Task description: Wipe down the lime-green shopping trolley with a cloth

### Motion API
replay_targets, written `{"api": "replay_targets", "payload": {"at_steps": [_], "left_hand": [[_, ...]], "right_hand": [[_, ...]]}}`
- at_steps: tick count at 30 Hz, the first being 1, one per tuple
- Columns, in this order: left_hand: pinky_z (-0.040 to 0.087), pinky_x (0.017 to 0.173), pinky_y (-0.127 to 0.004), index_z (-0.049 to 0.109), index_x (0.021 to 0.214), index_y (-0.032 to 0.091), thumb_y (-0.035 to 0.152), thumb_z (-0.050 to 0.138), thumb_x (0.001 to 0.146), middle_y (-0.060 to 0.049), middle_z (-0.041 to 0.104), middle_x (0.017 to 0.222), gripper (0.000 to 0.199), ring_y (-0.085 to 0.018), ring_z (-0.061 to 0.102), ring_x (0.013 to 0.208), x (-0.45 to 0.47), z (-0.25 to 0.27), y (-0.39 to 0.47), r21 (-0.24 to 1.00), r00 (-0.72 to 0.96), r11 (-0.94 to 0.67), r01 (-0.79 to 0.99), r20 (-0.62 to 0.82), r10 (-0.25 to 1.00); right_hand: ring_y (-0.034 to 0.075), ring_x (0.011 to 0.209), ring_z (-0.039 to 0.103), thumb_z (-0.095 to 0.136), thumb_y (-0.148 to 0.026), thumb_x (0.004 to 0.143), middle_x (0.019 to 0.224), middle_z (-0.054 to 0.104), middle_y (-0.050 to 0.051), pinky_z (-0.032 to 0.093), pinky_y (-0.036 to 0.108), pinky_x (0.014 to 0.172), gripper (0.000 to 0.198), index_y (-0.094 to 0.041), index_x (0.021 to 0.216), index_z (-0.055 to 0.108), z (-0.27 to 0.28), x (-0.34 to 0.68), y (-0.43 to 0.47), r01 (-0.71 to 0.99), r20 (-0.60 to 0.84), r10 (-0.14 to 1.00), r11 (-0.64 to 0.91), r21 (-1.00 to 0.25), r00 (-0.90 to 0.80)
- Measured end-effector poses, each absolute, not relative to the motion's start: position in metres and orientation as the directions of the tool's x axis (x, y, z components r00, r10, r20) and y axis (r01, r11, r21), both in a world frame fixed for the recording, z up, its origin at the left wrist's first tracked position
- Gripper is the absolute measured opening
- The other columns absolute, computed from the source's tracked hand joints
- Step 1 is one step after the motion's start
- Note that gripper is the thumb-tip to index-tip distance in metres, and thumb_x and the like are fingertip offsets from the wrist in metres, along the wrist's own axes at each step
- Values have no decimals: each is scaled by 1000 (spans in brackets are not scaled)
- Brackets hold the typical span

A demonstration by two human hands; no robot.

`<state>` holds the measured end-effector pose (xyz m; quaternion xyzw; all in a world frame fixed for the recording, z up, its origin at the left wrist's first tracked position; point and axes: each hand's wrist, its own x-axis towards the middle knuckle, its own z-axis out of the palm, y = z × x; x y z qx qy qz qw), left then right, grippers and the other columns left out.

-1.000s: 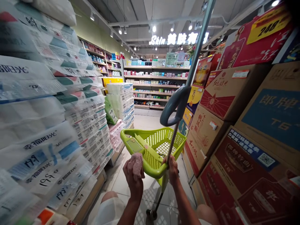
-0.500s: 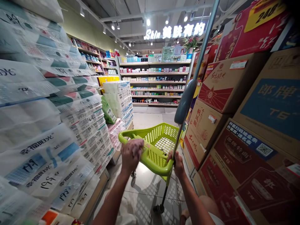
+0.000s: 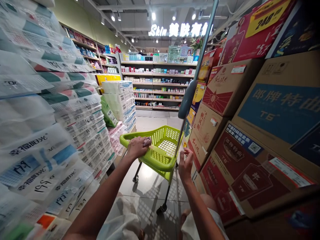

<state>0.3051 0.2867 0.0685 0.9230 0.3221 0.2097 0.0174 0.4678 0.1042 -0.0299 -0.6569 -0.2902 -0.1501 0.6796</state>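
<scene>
A lime-green plastic shopping basket cart (image 3: 147, 159) on thin legs with casters stands in front of me. My left hand (image 3: 138, 147) rests on its near rim, pressing a crumpled pinkish-grey cloth (image 3: 147, 141) there; the fingers are closed round the cloth. A grey metal pole (image 3: 203, 46) with a dark grey padded piece (image 3: 188, 99) rises along the cart's right side. Just right of this pole, apart from the cart, my right hand (image 3: 185, 164) is raised with loosely bent fingers and nothing visible in it.
Tall stacks of wrapped tissue packs (image 3: 85, 116) line the left side. Cardboard cartons (image 3: 250, 160) are piled high on the right. Tiled floor (image 3: 147, 122) runs between them to stocked shelves (image 3: 160, 77) at the back, under a lit sign.
My right hand has let go of the pole by the rim and drawn off to the right. My left hand has flattened onto the rim with the cloth. The view has shifted slightly.
</scene>
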Motion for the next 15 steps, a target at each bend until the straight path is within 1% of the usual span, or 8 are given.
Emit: {"api": "replay_targets", "payload": {"at_steps": [1, 2, 3, 5, 7, 10, 13, 15], "left_hand": [[50, 87, -39, 74, 100, 22, 34, 62, 87, -9, 73, 97, 22, -27, 67, 93, 308, 70, 286, 153, 716, -791, 592, 352, 604], [50, 85, -37, 75, 99, 23, 35, 61, 88, -8, 73, 96, 21, -26, 67, 91, 311, 71, 283, 151, 740, -808, 570, 333, 584], [49, 84, -36, 75, 99, 24, 35, 60, 89, -7, 74, 96, 21, -25, 68, 91, 312, 70, 279, 161, 769, -833, 529, 324, 551], [49, 84, -34, 74, 105, 25, 35, 57, 90, -6, 75, 102, 25, -24, 68, 94, 311, 67, 271, 195, 825, -886, 421, 324, 463], [50, 87, -34, 74, 114, 26, 33, 55, 91, -7, 75, 112, 31, -24, 69, 99, 308, 68, 271, 212, 861, -911, 353, 308, 405], [50, 89, -36, 74, 121, 27, 28, 54, 89, -7, 76, 118, 38, -27, 70, 103, 305, 81, 292, 204, 843, -855, 477, 171, 511], [51, 90, -38, 79, 109, 27, 31, 55, 87, -7, 78, 113, 33, -29, 70, 104, 304, 98, 323, 236, 745, -725, 648, 5, 667], [52, 91, -40, 79, 100, 26, 39, 53, 90, -7, 78, 109, 32, -30, 70, 102, 300, 95, 330, 331, 711, -677, 657, 26, 703]], "right_hand": [[27, 103, 59, 43, -60, 104, 116, 67, 14, 42, 44, 97, 43, -21, 112, 60, -24, 459, 100, 625, 626, 119, 49, -779, 771], [27, 103, 59, 43, -54, 105, 115, 67, 13, 41, 44, 98, 38, -21, 113, 60, -18, 449, 97, 674, 670, 116, 11, -739, 733], [26, 99, 60, 42, -49, 107, 110, 69, 12, 40, 43, 97, 34, -22, 111, 61, -13, 438, 95, 729, 716, 170, -23, -684, 677], [24, 86, 61, 43, -40, 107, 91, 71, 7, 38, 41, 94, 30, -23, 97, 65, -5, 418, 97, 838, 767, 360, -82, -540, 530], [20, 73, 59, 46, -35, 107, 73, 69, 4, 37, 38, 89, 36, -23, 78, 65, -2, 404, 102, 906, 762, 496, -163, -390, 417], [17, 64, 56, 51, -35, 105, 60, 65, 4, 34, 35, 79, 46, -21, 63, 60, -4, 399, 109, 938, 773, 538, -259, -229, 337], [16, 61, 56, 51, -36, 105, 58, 64, 3, 33, 33, 74, 47, -21, 62, 61, -8, 403, 110, 945, 796, 529, -284, -161, 295], [17, 62, 57, 50, -33, 105, 58, 65, 3, 33, 33, 73, 47, -21, 61, 62, -10, 406, 110, 940, 811, 504, -306, -154, 297]]}}
